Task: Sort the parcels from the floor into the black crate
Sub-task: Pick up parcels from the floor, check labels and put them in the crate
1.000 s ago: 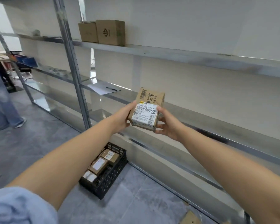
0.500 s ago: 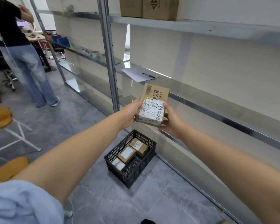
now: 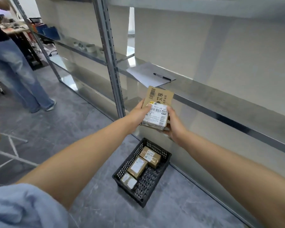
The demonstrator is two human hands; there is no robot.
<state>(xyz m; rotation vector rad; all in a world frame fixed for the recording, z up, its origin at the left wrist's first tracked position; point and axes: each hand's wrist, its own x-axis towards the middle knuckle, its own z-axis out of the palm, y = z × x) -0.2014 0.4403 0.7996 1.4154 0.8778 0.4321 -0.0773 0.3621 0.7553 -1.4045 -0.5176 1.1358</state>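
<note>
A small brown cardboard parcel (image 3: 158, 106) with a white shipping label is held in the air in front of the shelving. My left hand (image 3: 139, 113) grips its left side and my right hand (image 3: 174, 124) grips its right side and underside. Below the parcel, on the grey floor, stands the black crate (image 3: 127, 163) with mesh walls. Three labelled brown parcels (image 3: 137, 167) lie in a row along its left half. The right half of the crate floor is bare.
Metal shelving with a grey upright post (image 3: 111, 60) runs along the wall. A sheet of paper (image 3: 146, 74) with a black pen (image 3: 161, 76) lies on a shelf. A person in jeans (image 3: 15, 71) stands at the far left on the grey tiled floor.
My view has tilted down and swung left, so the crate now sits lower centre. Both hands have kept hold of the parcel and lowered it toward the crate.
</note>
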